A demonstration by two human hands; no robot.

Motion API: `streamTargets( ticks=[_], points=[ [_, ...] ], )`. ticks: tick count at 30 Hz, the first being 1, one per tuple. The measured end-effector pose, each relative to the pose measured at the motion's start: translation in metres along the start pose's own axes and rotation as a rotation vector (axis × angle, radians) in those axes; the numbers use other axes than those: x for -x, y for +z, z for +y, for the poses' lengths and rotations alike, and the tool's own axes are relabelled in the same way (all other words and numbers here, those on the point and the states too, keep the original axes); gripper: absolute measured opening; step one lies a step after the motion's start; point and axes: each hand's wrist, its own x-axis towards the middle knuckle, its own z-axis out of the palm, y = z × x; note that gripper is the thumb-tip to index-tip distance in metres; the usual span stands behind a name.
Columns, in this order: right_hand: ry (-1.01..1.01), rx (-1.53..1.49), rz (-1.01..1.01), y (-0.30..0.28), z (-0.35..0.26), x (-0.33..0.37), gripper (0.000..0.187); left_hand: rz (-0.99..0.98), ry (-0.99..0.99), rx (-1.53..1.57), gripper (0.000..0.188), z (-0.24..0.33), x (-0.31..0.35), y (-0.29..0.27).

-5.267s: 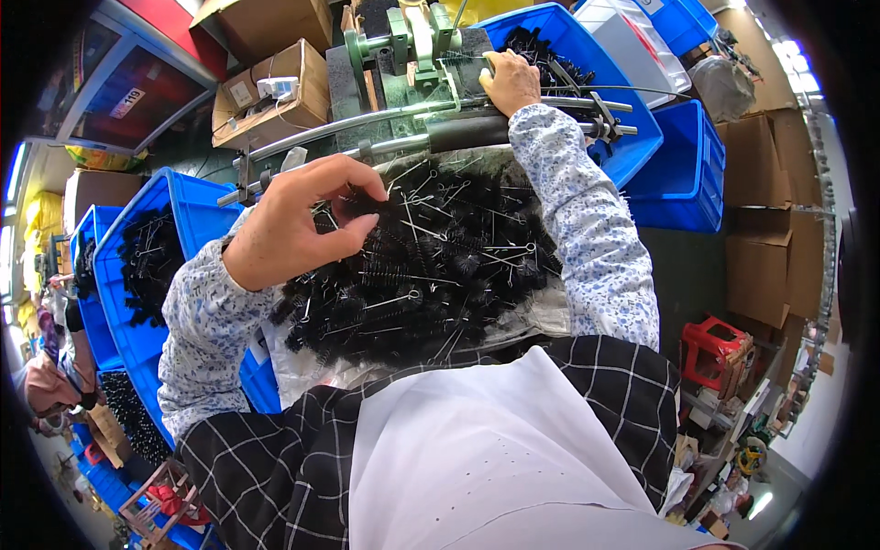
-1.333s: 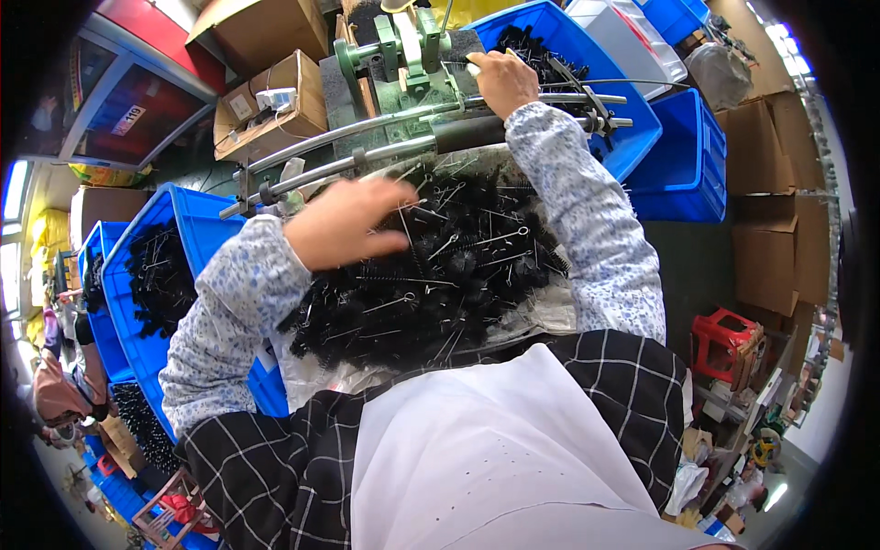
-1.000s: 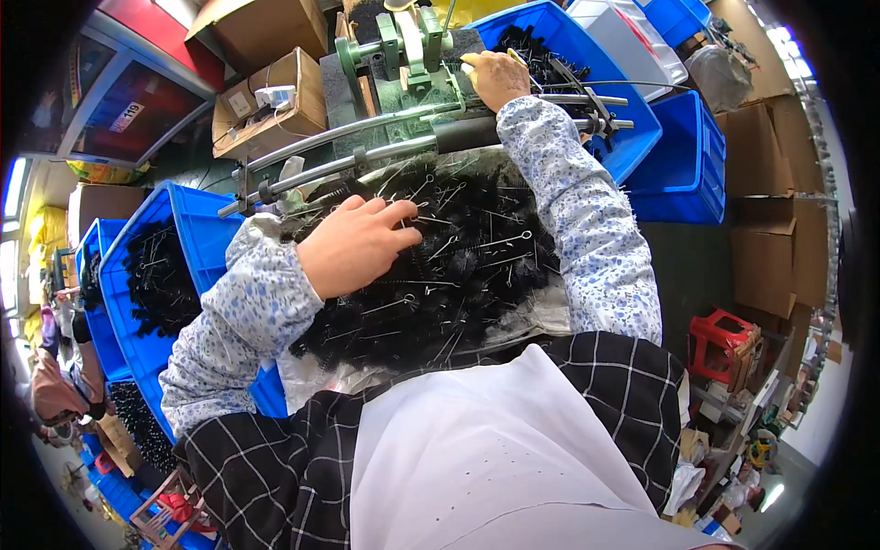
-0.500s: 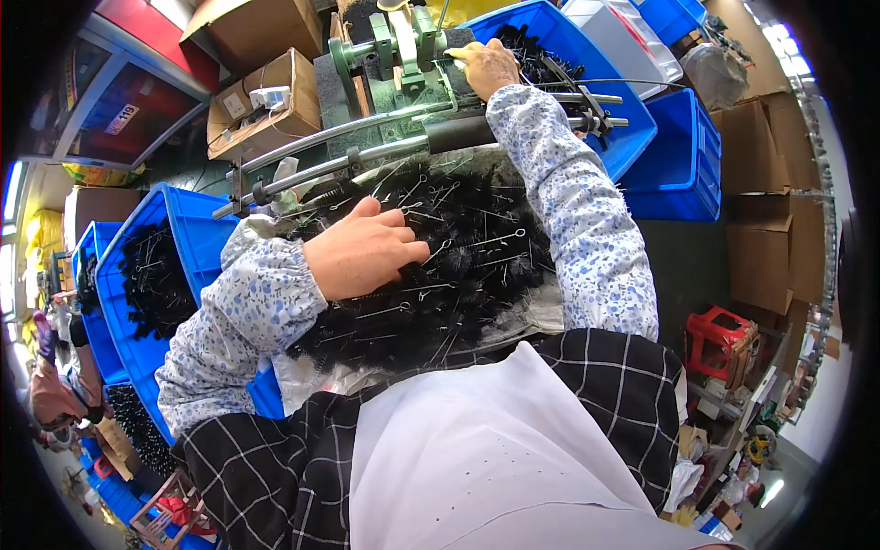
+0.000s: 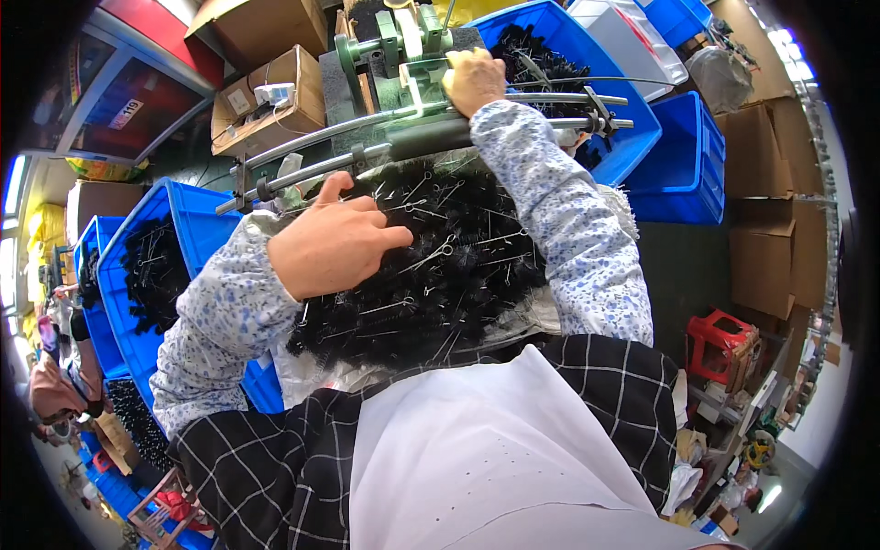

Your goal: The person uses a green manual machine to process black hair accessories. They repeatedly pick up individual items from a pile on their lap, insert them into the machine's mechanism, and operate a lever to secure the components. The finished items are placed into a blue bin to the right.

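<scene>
Over a pile of black wire brushes (image 5: 449, 298) with looped metal ends, my left hand (image 5: 332, 240) hovers with its fingers spread, holding nothing that I can see. At the upper middle, my right hand (image 5: 475, 81) is closed beside the green machine (image 5: 403, 78). Its fingers are bent, and whatever they hold is hidden. Below that hand run metal rods, one of them carrying a dark padded sleeve (image 5: 426, 139). The brushes lie on a pale sheet (image 5: 541, 312) in front of my body.
A blue bin (image 5: 632, 119) with black brushes stands beyond my right arm, next to another blue bin (image 5: 692, 174). More brushes fill a blue bin (image 5: 188, 220) at left. An open cardboard box (image 5: 298, 105) sits left of the machine, and a red stool (image 5: 720, 344) at right.
My left hand has drawn back leftward over the pile, its index finger lifting. My right hand has shifted slightly left at the machine, with its fingers more curled.
</scene>
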Motion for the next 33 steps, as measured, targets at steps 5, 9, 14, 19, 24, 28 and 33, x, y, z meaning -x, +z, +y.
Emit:
streamTargets(
  ticks=[5, 9, 14, 19, 24, 28, 33],
  points=[
    [-0.023, 0.082, -0.006, 0.008, -0.023, -0.002, 0.019, 0.019, 0.009, -0.128, 0.025, 0.012, -0.011, 0.003],
    [0.007, 0.074, 0.002, -0.003, -0.007, 0.0, 0.018, 0.023, -0.092, 0.024, 0.027, 0.008, -0.006, 0.002],
    [-0.005, 0.109, -0.022, 0.0, 0.048, -0.002, 0.027, 0.149, -0.06, 0.133, 0.034, -0.001, 0.007, 0.0],
    [0.152, 0.188, -0.167, -0.012, 0.064, -0.021, 0.025, 0.143, -0.015, 0.048, 0.032, 0.002, 0.001, 0.004],
    [-0.02, 0.343, -0.039, -0.024, 0.093, -0.027, 0.02, 0.223, -0.043, 0.007, 0.038, 0.005, -0.001, 0.009],
    [-0.109, 0.068, 0.196, -0.066, 0.102, -0.001, 0.032, 0.321, -0.06, 0.327, 0.039, -0.002, -0.011, 0.017],
    [-0.464, -0.937, -0.42, -0.136, -0.005, 0.078, 0.037, 0.284, -0.208, 0.973, 0.044, -0.009, -0.022, 0.015]
  ],
)
